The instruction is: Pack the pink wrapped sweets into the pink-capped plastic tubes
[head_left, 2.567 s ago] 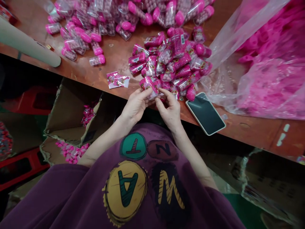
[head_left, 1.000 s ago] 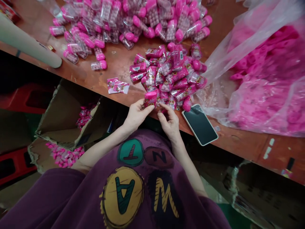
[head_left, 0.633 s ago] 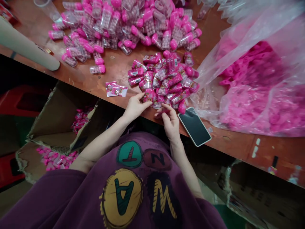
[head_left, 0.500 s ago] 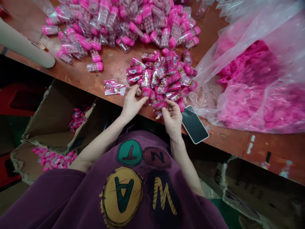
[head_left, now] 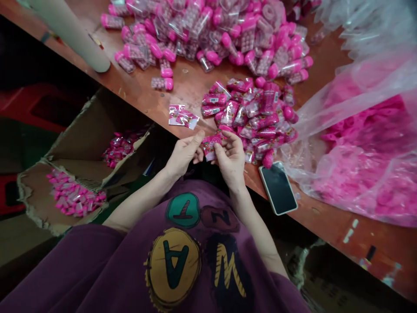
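Between my two hands, at the table's front edge, is a small flat pink printed shrink sleeve (head_left: 211, 149). My left hand (head_left: 184, 157) is closed, thumb and fingertips pinching the sleeve's left edge. On the other side my right hand (head_left: 230, 163) grips it, its thumb lying across the printed face. Just beyond my fingers lies a heap of candy bottles in pink printed wrappers (head_left: 267, 121). A few loose flat sleeves (head_left: 183, 116) rest on the table to the left of that heap.
Unwrapped pink-capped candy bottles (head_left: 195, 26) are piled at the back. A clear bag of pink caps (head_left: 365, 152) fills the right side; a phone (head_left: 279, 188) overhangs the edge. Left below are cardboard boxes (head_left: 74, 148) containing pink items. A pale post (head_left: 74, 34) stands back left.
My hands have come off the wrapped heap and together toward my body, and a flat sleeve now shows between them. The whole view has shifted, so the table things appear further right.
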Motion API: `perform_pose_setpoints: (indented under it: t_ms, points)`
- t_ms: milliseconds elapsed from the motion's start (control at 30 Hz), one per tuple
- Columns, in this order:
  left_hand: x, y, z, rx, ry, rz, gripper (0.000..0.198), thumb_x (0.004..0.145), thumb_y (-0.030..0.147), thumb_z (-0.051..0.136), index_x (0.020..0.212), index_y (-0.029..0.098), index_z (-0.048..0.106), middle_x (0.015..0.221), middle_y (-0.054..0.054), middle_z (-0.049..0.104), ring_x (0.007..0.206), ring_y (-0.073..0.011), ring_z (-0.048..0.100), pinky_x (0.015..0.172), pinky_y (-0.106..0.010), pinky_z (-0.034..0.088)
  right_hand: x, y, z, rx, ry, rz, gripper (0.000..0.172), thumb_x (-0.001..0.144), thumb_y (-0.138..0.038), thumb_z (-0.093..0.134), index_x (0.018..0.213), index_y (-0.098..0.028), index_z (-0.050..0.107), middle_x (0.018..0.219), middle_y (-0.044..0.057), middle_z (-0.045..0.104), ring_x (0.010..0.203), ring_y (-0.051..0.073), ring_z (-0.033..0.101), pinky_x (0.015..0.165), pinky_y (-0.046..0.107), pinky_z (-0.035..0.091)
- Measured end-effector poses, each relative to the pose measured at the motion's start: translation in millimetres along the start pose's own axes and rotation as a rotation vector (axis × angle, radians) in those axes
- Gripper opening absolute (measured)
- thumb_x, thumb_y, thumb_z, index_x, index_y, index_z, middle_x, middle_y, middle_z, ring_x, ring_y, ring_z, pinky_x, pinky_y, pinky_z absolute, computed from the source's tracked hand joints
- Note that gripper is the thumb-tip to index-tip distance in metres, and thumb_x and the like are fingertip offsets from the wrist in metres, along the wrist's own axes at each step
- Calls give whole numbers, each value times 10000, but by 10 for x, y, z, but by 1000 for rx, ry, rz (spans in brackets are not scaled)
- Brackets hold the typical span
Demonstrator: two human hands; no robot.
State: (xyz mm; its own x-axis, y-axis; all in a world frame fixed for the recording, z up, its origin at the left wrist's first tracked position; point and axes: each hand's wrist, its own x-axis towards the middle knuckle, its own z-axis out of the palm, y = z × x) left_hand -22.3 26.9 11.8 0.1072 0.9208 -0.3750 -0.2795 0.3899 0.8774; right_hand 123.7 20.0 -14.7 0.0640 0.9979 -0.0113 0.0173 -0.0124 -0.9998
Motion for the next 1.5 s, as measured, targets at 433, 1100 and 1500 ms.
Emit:
perform_pose_setpoints:
  t_ms: [433, 1100, 1500]
  points:
    - [32, -45, -486, -197, 184, -58, 357, 699, 416, 909, 666, 133, 694, 516, 9, 560, 443, -42, 446, 416, -186, 271, 265, 110, 640, -338, -149, -289, 185, 986, -263, 538, 1146, -245, 628, 1053, 49, 735, 931, 181, 692, 872, 344, 578]
    - [242, 152, -774, -426, 464, 11, 416, 604, 371, 961, 675, 130, 629, 515, 44, 527, 430, -27, 409, 402, -163, 224, 2063, -217, 1494, -1128, -314, -388, 350, 1032, -333, 482, 1242, -138, 683, 1253, 214, 663, 1169, 334, 626, 989, 467, 481]
    - [373, 322, -925, -402, 441, 208, 318, 658, 335, 945, 882, 184, 776, 920, -16, 755, 723, -98, 657, 536, -184, 460, 1534, -270, 967, -1009, -509, -508, 358, 1047, -331, 460, 1281, -151, 664, 1146, 168, 676, 1019, 279, 651, 930, 421, 524]
